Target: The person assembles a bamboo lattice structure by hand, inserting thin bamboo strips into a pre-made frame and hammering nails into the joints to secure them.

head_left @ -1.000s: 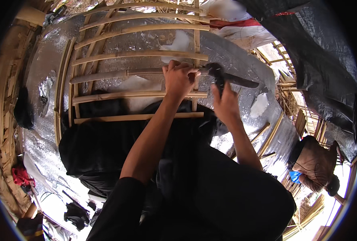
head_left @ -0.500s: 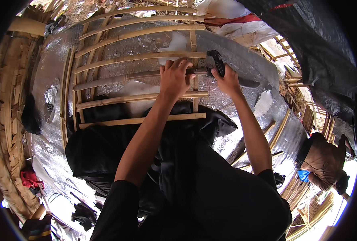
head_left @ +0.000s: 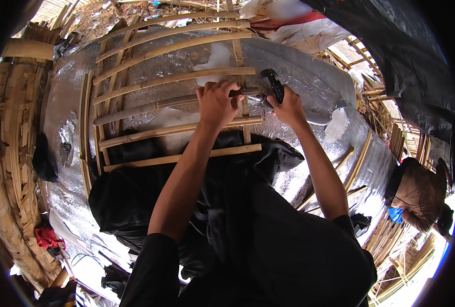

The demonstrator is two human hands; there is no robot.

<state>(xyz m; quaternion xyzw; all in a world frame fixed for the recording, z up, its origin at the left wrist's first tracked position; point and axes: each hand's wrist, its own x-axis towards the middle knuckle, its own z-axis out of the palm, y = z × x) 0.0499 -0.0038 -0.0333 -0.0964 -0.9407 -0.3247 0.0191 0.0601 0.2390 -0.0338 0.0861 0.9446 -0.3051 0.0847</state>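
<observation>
A frame of split bamboo slats lies before me, crossed by uprights near both ends. My left hand curls its fingers and thumb round the right part of a darker bamboo slat, by the right upright. Just right of that slat's end, my right hand is closed on a large knife with a black, hook-ended handle. Its grey blade shows beyond my hand; part of it is hidden behind the fingers.
Shiny silver sheeting spreads beneath the frame. Black cloth covers my lap and the near slats. Woven bamboo stands at the left, a black tarp hangs at the upper right. Another person bends over at the far right.
The blade has tilted, turning from dark to shiny grey. My left hand still grips the slat. The whole view has shifted slightly, and the frame's right side sits a little further left.
</observation>
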